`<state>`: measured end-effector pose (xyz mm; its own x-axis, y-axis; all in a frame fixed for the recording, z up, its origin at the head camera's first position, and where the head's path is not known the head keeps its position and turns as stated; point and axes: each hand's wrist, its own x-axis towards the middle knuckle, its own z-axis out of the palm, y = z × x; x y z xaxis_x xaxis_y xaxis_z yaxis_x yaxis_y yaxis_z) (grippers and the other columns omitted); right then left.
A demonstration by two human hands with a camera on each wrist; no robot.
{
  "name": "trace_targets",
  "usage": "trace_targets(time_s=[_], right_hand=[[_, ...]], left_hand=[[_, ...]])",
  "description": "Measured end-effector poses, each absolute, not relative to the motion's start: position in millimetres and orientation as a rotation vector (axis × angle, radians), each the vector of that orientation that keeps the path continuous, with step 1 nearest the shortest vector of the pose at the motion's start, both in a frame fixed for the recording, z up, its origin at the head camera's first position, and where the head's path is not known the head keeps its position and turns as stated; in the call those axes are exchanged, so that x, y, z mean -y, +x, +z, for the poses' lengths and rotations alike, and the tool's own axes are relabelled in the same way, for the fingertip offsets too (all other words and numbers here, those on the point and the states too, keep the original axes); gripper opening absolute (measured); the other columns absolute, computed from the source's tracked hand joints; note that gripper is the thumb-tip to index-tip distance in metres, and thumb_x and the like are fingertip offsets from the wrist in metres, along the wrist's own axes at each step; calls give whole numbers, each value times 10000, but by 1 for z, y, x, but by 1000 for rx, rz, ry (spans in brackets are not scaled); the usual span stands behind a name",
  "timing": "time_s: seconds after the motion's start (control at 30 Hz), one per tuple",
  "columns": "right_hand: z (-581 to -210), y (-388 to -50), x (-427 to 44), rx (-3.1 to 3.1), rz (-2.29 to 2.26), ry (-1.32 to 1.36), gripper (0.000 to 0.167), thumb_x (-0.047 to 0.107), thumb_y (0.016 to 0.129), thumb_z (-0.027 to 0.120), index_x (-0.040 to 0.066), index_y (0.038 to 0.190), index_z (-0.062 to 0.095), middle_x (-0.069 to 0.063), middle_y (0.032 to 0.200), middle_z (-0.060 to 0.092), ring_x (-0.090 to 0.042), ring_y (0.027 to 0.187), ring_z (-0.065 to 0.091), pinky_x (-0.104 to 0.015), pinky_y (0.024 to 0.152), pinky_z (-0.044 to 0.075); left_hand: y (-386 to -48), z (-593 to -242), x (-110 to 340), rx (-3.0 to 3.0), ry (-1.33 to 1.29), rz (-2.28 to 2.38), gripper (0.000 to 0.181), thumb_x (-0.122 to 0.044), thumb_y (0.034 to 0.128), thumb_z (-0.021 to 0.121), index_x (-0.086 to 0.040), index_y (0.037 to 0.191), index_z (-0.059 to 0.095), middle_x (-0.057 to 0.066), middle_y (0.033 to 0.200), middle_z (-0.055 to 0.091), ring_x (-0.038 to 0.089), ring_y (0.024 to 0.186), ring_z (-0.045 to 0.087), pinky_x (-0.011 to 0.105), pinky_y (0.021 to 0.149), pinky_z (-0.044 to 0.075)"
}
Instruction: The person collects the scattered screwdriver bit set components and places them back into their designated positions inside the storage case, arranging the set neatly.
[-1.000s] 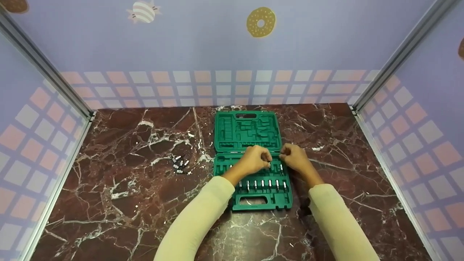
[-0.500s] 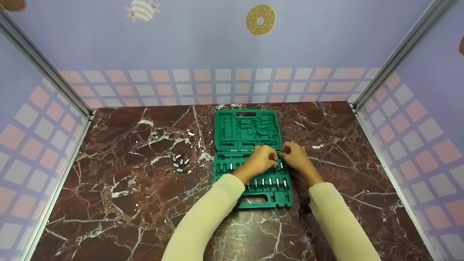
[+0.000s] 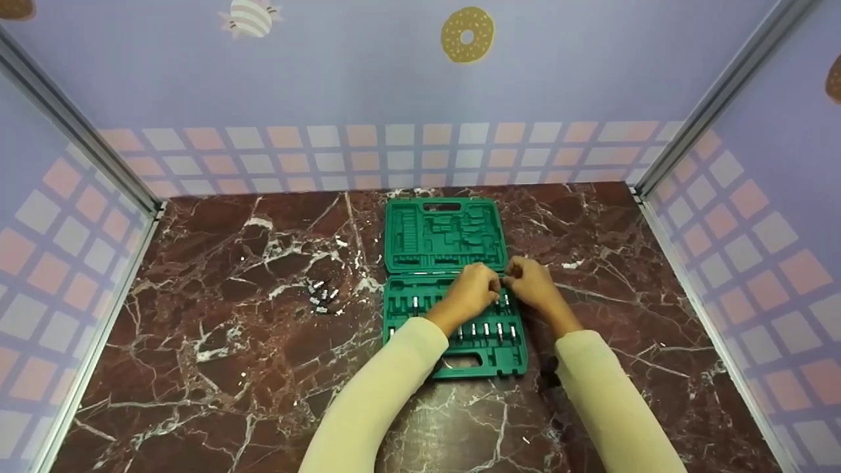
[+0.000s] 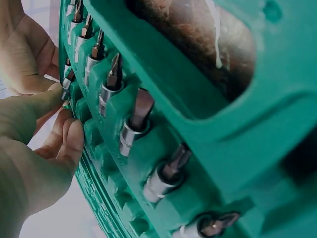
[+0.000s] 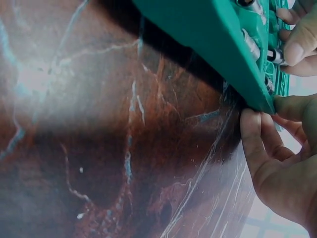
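A green bit socket case [image 3: 402, 263] lies open, its hinge line across the middle. My left hand [image 3: 468, 292] is over the right part of its lower half and hides several slots. In the right wrist view, thumb and fingers of that hand pinch a bit socket [image 5: 276, 56] at a slot. My right hand [image 3: 532, 284] is at the case's right edge; in the right wrist view its thumb and fingers grip the edge. Seated bit sockets [image 4: 132, 130] with dark tips stand in a row near the handle opening.
Several loose bit sockets [image 3: 322, 295] lie in a small pile left of the case on the marbled brown tabletop [image 3: 230, 368]. Patterned panels [image 3: 368, 79] enclose the back and both sides. The upper half of the case [image 3: 443, 230] has moulded recesses.
My left hand has moved right along the upper slot row, towards the right hand, uncovering a seated bit socket on the left. The right hand stays at the case's edge.
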<state>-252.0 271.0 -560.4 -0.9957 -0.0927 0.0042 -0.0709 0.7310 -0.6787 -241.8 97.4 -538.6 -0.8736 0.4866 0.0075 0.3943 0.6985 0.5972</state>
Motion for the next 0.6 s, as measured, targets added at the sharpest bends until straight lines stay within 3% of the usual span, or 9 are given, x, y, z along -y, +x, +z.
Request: trace_targets(time_s=[0.1, 0.2, 0.33, 0.6], right_hand=[[-560, -251, -271, -2889, -1131, -152, 47, 19, 900, 683, 35, 875, 647, -107, 788, 638, -226, 710, 515, -352, 667, 421], [-560, -250, -271, -2881, -1118, -146, 38, 45, 904, 683, 45, 885, 651, -102, 796, 642, -216, 704, 505, -344, 662, 416], [-559, -251, -271, -2881, -1107, -131, 43, 61, 915, 689, 42, 897, 655, -112, 809, 644, -225, 712, 511, -348, 661, 423], [-560, -251, -272, -2903, -1141, -144, 63, 45, 900, 702, 32, 866, 650, -111, 788, 627, -224, 694, 500, -337, 645, 411]], left_hand=[[-243, -538, -100, -2788, 674, 857, 60, -146, 906, 803, -110, 954, 796, 37, 1058, 702, 195, 1038, 653, 337, 963, 555], [-245, -538, -104, -2801, 627, 828, 129, -162, 886, 827, -127, 1008, 805, 22, 1096, 730, 190, 1068, 667, 342, 994, 551], [-247, -539, -107, -2795, 598, 845, 145, -130, 862, 842, -156, 1002, 818, -11, 1094, 766, 166, 1036, 700, 310, 864, 597], [-246, -540, -111, -2809, 534, 870, 135, -97, 862, 833, -147, 986, 813, 3, 1089, 761, 199, 1050, 680, 333, 846, 599]])
